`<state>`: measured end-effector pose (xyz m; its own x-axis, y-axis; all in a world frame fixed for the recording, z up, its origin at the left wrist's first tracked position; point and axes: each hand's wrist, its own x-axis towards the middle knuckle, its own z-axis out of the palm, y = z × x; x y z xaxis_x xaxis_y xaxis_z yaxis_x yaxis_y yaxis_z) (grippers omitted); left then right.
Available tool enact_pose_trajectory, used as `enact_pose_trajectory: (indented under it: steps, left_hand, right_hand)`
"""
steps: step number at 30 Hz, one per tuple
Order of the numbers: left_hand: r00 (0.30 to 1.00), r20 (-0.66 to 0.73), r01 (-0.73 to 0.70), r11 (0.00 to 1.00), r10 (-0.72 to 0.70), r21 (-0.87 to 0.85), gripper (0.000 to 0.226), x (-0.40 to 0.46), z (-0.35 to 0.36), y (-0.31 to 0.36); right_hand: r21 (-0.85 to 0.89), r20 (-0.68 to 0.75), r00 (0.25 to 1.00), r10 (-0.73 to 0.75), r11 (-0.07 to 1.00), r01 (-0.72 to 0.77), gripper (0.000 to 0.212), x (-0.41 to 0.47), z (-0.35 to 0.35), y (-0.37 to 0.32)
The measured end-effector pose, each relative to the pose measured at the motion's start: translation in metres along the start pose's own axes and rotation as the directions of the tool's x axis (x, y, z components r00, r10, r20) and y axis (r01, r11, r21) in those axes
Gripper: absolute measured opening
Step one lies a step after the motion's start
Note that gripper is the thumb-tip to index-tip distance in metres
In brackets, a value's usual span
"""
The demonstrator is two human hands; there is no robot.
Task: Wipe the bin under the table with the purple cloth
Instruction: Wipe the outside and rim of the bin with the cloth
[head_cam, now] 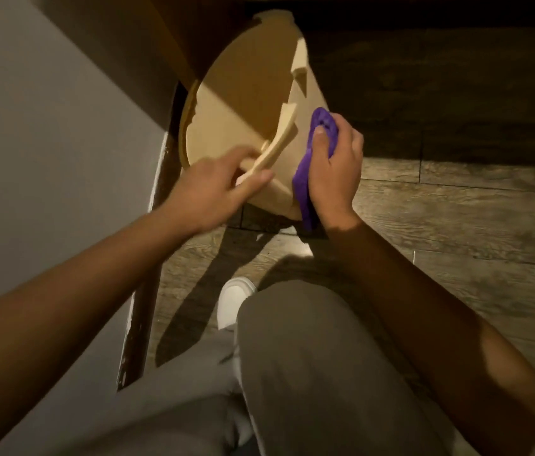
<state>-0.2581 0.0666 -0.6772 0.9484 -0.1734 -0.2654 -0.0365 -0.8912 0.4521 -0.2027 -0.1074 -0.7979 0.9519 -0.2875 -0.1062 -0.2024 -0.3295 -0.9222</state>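
Observation:
A cream plastic bin point(246, 93) lies tilted toward me on the floor, its far part in shadow under the table. My left hand point(217, 189) grips a flat cream piece at the bin's near rim. My right hand point(335, 169) is closed on the purple cloth point(305, 179), which is pressed against the bin's right outer side; part of the cloth hangs down below my palm.
A pale wall point(45, 143) and dark skirting board point(147, 274) run along the left. Wood-plank floor point(457, 225) spreads to the right. My bent knee in grey trousers point(309, 357) and a white shoe point(233, 301) sit just below the bin.

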Motion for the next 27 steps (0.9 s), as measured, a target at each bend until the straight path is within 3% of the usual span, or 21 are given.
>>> enact_pose_trajectory:
  steps: [2, 4, 7, 11, 13, 18, 20, 22, 25, 27]
  left_hand:
    - [0.997, -0.023, -0.068, 0.988, 0.072, 0.142, 0.058, -0.020, 0.017, -0.005]
    - [0.993, -0.084, -0.077, 0.994, 0.084, 0.077, 0.052, -0.017, 0.021, -0.002]
    - [0.964, -0.232, -0.128, 0.992, 0.128, 0.018, 0.035, -0.002, 0.012, 0.005]
    - [0.954, -0.284, -0.106, 0.994, 0.099, -0.008, 0.040, 0.013, 0.002, 0.015]
    - [0.955, -0.288, -0.070, 0.998, 0.065, -0.006, 0.044, 0.015, 0.003, 0.020]
    - [0.936, -0.351, -0.042, 0.999, 0.033, -0.017, 0.049, 0.014, 0.001, 0.029]
    - [0.943, -0.331, -0.028, 0.999, 0.013, -0.040, 0.049, 0.012, -0.001, 0.035]
    - [0.948, -0.316, 0.005, 0.998, -0.026, -0.065, 0.050, 0.014, -0.006, 0.042]
    - [0.960, -0.267, 0.048, 0.990, -0.082, -0.132, 0.047, 0.024, -0.015, 0.053]
    - [0.965, -0.258, -0.007, 0.982, -0.043, -0.188, 0.043, 0.028, -0.023, 0.056]
  right_hand:
    - [0.036, 0.023, 0.999, 0.023, 0.999, -0.023, 0.049, -0.001, -0.001, -0.003]
    - [0.089, 0.047, 0.999, -0.008, 0.996, 0.004, 0.045, -0.006, 0.001, -0.013]
    - [0.125, 0.011, 0.985, -0.170, 0.978, 0.167, 0.039, -0.013, 0.009, -0.037]
    - [-0.017, -0.067, 0.954, -0.292, 0.956, 0.292, 0.042, -0.004, 0.014, -0.038]
    - [-0.093, -0.031, 0.969, -0.243, 0.966, 0.239, 0.044, 0.005, 0.007, -0.016]
    - [-0.308, 0.093, 0.991, 0.099, 0.949, -0.066, 0.046, 0.007, -0.021, 0.056]
    - [-0.309, 0.117, 0.985, 0.130, 0.947, -0.088, 0.044, 0.003, -0.033, 0.061]
    - [-0.222, 0.114, 0.991, 0.066, 0.974, -0.040, 0.042, 0.002, -0.036, 0.035]
    - [-0.029, 0.102, 0.983, -0.152, 0.987, 0.156, 0.043, 0.004, -0.028, -0.030]
    - [0.036, 0.066, 0.954, -0.293, 0.956, 0.291, 0.045, 0.001, -0.020, -0.064]
